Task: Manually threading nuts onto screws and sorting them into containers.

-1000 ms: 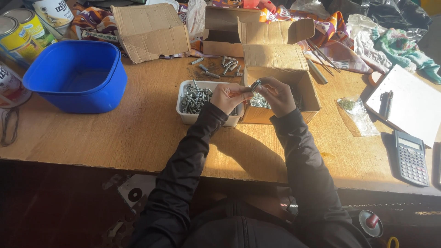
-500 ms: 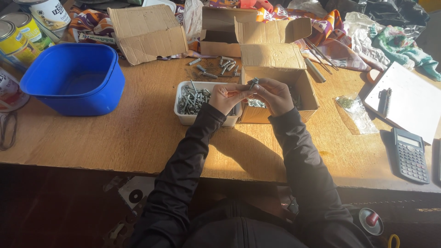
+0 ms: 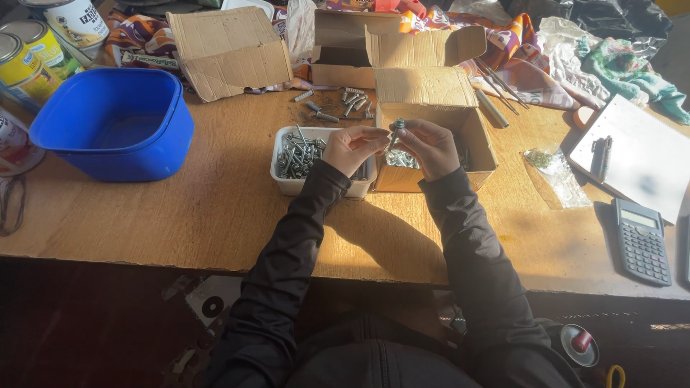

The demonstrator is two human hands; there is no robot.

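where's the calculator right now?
Head view: the calculator lies at the table's far right near the front edge, just below the white clipboard, well right of both hands.

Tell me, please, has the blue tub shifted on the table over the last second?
No. The blue tub sits in the same spot beside the yellow cans; only the head camera drifted slightly.

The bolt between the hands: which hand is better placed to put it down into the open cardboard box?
Probably the right hand: it holds the bolt directly over the open cardboard box. The left hand hovers over the white tray of screws.
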